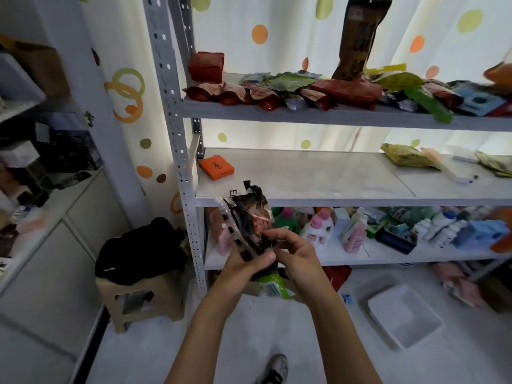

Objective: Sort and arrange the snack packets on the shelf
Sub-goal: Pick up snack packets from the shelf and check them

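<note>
Both hands hold a bunch of snack packets in front of the shelf's left post. My left hand grips dark packets from below, thumb across their front. My right hand pinches the same bunch from the right; a green packet sticks out under it. On the top shelf lies a heap of red, green and blue packets, with one tall brown packet upright. The middle shelf carries an orange box at the left and yellow-green packets at the right.
Bottles and cleaning goods fill the lower shelf. A white tub sits on the floor to the right. A stool with a black bag stands left of the shelf, beside a cluttered white cabinet. My shoe shows below.
</note>
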Demonstrator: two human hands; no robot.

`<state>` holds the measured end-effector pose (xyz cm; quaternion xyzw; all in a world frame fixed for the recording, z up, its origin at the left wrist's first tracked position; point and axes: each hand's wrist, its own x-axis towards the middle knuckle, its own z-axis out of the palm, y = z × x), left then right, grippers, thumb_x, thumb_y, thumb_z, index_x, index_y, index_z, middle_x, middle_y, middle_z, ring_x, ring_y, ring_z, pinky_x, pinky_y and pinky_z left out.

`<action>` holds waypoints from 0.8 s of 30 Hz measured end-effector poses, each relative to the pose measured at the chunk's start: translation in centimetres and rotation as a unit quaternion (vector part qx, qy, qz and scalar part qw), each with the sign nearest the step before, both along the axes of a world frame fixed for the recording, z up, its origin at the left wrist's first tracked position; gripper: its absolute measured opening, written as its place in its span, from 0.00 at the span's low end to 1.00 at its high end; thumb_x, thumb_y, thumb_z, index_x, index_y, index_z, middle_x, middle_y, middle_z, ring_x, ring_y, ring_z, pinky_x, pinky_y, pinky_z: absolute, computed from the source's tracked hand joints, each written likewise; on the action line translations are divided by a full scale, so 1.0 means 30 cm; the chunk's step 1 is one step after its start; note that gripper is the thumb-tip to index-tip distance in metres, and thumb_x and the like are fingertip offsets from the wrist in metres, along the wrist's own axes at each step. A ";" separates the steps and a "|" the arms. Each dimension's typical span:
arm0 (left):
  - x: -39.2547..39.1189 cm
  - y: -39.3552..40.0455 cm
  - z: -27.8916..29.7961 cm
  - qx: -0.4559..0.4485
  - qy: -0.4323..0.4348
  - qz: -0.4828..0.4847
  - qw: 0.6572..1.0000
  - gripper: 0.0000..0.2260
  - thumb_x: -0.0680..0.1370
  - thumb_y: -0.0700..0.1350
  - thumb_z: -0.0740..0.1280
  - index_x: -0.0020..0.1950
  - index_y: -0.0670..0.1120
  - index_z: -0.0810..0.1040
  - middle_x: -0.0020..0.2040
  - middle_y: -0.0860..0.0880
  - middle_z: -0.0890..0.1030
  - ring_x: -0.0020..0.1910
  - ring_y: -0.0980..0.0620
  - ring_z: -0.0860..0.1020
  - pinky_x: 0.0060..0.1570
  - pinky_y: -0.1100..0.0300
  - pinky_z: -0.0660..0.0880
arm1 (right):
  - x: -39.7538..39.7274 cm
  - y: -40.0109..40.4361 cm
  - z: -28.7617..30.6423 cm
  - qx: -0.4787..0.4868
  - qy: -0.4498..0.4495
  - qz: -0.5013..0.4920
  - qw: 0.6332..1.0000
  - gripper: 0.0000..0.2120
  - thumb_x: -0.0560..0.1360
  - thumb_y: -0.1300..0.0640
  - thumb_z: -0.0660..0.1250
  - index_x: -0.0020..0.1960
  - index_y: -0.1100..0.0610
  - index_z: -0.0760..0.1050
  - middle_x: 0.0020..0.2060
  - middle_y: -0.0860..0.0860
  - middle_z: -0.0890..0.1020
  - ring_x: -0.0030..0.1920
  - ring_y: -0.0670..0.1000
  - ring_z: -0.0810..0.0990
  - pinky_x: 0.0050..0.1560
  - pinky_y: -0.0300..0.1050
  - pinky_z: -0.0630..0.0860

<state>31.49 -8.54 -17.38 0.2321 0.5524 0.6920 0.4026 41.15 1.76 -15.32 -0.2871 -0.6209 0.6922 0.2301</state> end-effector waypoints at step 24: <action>0.252 0.991 0.011 -0.132 -0.046 -0.089 0.986 0.12 0.76 0.42 0.67 0.60 0.44 0.79 0.47 0.43 0.85 0.44 0.44 0.84 0.40 0.53 0.80 | 0.461 0.762 -0.075 -0.131 0.046 -0.283 0.949 0.11 0.75 0.63 0.70 0.58 0.59 0.78 0.50 0.55 0.86 0.46 0.51 0.85 0.41 0.43 0.80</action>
